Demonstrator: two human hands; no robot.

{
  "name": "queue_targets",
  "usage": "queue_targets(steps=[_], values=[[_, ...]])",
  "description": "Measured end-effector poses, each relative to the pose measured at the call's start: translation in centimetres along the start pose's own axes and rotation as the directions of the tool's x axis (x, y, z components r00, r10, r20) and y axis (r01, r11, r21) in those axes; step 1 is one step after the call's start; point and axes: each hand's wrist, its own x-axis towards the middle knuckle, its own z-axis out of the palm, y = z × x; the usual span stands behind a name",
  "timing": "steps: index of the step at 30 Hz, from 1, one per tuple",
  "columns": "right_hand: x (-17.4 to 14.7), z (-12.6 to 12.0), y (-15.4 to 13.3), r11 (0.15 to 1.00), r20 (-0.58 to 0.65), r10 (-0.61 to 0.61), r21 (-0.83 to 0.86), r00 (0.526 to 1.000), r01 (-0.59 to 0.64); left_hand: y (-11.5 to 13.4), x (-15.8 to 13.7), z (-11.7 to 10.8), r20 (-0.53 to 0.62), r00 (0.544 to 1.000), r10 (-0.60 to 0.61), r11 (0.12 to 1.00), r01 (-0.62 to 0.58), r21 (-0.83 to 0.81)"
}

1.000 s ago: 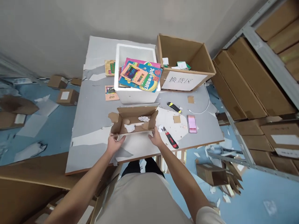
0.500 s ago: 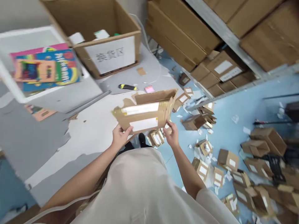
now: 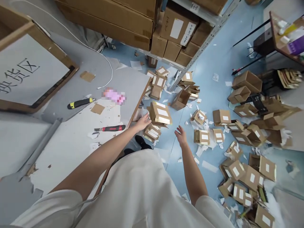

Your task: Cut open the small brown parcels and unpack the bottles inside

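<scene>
My left hand [image 3: 143, 122] is stretched out past the table's right edge, fingers extended with nothing held. In the view it overlaps the left side of a cardboard box [image 3: 161, 109] with white labels and tape. I cannot tell whether that box is in the air or on the pile beneath. My right hand [image 3: 180, 135] hangs over the blue floor, its fingers apart and nothing in them. On the table lie a red-and-black utility knife [image 3: 111, 128], a yellow-and-black utility knife [image 3: 80, 103] and a blurred pink item [image 3: 114, 95].
A large carton [image 3: 30, 69] with a handwritten sign stands on the table [image 3: 71, 148] at left. Opened cardboard boxes [image 3: 251, 177] and paper scraps cover much of the floor to the right. Ahead is a metal shelf [image 3: 201, 44] loaded with cartons. A white cable [image 3: 111, 68] trails across the tabletop.
Both hands have let go of the cardboard box they held, which is now beyond them over the floor. The hands have spread apart, and the view has turned right.
</scene>
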Motion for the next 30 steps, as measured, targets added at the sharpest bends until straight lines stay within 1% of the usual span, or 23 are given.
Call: queue_targets(steps=[1, 3, 6, 8, 9, 10, 11, 12, 13, 15, 17, 18, 19, 20, 21, 22, 23, 24, 25, 26, 27, 28, 30], values=[[-0.1, 0.4, 0.2, 1.0, 0.009, 0.006, 0.004, 1.0, -0.006, -0.3, -0.3, -0.2, 0.004, 1.0, 0.002, 1.0, -0.002, 0.001], [-0.2, 1.5, 0.0, 1.0, 0.038, -0.004, 0.0, 0.999, 0.004, -0.9, -1.4, -1.5, -0.04, 0.999, 0.009, 1.0, -0.009, 0.001], [0.1, 4.4, -1.5, 0.998, 0.1, -0.067, 0.015, 0.993, 0.066, -1.5, -4.4, -4.6, -0.217, 0.976, 0.008, 0.999, -0.014, -0.029], [0.5, 7.3, -3.0, 0.99, 0.172, -0.141, 0.022, 0.975, 0.139, -1.8, -7.3, -6.9, -0.363, 0.932, 0.014, 0.998, -0.037, -0.058], [0.8, 9.0, -3.8, 0.982, 0.231, -0.189, 0.017, 0.954, 0.19, -2.0, -9.0, -8.0, -0.432, 0.902, 0.021, 0.997, -0.054, -0.063], [0.9, 10.8, -4.7, 0.968, 0.31, -0.24, 0.003, 0.92, 0.252, -2.1, -10.9, -9.1, -0.498, 0.867, 0.029, 0.996, -0.069, -0.062], [1.0, 12.8, -5.6, 0.946, 0.407, -0.288, -0.018, 0.867, 0.323, -2.4, -12.9, -10.0, -0.563, 0.826, 0.033, 0.995, -0.079, -0.058], [0.9, 14.9, -6.6, 0.915, 0.515, -0.323, -0.046, 0.794, 0.401, -2.8, -15.2, -10.7, -0.629, 0.777, 0.032, 0.995, -0.084, -0.053], [0.6, 17.1, -7.6, 0.871, 0.623, -0.341, -0.073, 0.704, 0.486, -3.5, -17.7, -11.3, -0.696, 0.717, 0.026, 0.995, -0.084, -0.048], [-0.6, 21.9, -9.5, 0.744, 0.813, -0.326, -0.094, 0.482, 0.662, -5.4, -23.4, -11.7, -0.825, 0.565, -0.011, 0.997, -0.059, -0.054], [-2.9, 27.1, -11.2, 0.582, 0.94, -0.255, -0.04, 0.229, 0.812, -8.2, -29.4, -10.8, -0.914, 0.395, -0.089, 0.995, -0.01, -0.102], [-4.4, 29.8, -11.9, 0.487, 0.976, -0.195, 0.009, 0.099, 0.873, -9.7, -32.3, -9.9, -0.94, 0.308, -0.143, 0.989, 0.013, -0.146], [-6.0, 32.5, -12.4, 0.384, 0.991, -0.13, 0.064, -0.015, 0.921, -11.3, -34.8, -8.7, -0.956, 0.212, -0.204, 0.979, 0.034, -0.201], [-7.6, 35.0, -12.8, 0.27, 0.993, -0.059, 0.118, -0.106, 0.955, -12.7, -36.9, -7.5, -0.958, 0.109, -0.266, 0.964, 0.053, -0.262], [-9.3, 37.2, -13.0, 0.148, 0.988, -0.012, 0.154, -0.154, 0.977, -14.0, -38.3, -6.3, -0.947, 0.015, -0.32, 0.945, 0.073, -0.319], [-10.7, 39.2, -13.1, 0.029, 0.987, -0.002, 0.16, -0.16, 0.987, -15.0, -39.0, -5.4, -0.933, -0.056, -0.356, 0.928, 0.094, -0.36], [-11.9, 40.9, -13.0, -0.077, 0.991, 0.002, 0.132, -0.132, 0.988, -15.6, -39.1, -4.9, -0.926, -0.087, -0.366, 0.919, 0.122, -0.375], [-12.9, 42.3, -12.8, -0.168, 0.994, 0.024, 0.11, -0.108, 0.98, -15.9, -38.4, -4.8, -0.933, -0.07, -0.352, 0.919, 0.166, -0.359], [-13.6, 43.3, -12.4, -0.237, 0.993, 0.061, 0.109, -0.097, 0.965, -15.9, -37.2, -5.2, -0.952, -0.001, -0.305, 0.931, 0.21, -0.299], [-14.1, 43.9, -11.9, -0.28, 0.991, 0.104, 0.113, -0.087, 0.953, -15.5, -35.6, -5.8, -0.968, 0.107, -0.225, 0.945, 0.267, -0.19], [-14.4, 44.3, -11.2, -0.301, 0.986, 0.147, 0.124, -0.083, 0.945, -14.9, -33.7, -6.8, -0.961, 0.239, -0.142, 0.941, 0.335, -0.055], [-14.4, 44.3, -10.4, -0.306, 0.981, 0.179, 0.131, -0.079, 0.943, -14.2, -31.7, -7.8, -0.939, 0.332, -0.091, 0.915, 0.399, 0.052], [-14.1, 43.5, -8.7, -0.286, 0.978, 0.2, 0.113, -0.056, 0.952, -12.8, -27.9, -10.0, -0.889, 0.456, -0.029, 0.849, 0.482, 0.219]])
